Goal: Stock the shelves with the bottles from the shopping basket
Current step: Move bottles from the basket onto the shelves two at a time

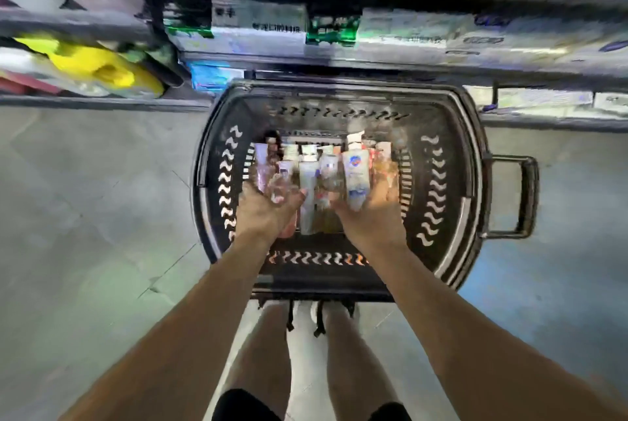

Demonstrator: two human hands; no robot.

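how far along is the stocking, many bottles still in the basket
Done: nothing can be confirmed; the shelves are too blurred to pick out any placed bottles. In hand: the left hand seems to grip a clear bottle and the right hand a white pump bottle, both still inside the black basket. Left: several other bottles lie in the basket.

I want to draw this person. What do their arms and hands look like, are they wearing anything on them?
Both arms are bare: no sleeves show. The left hand and right hand wear no gloves, and no watch or band shows at either wrist. Blur hides any rings.
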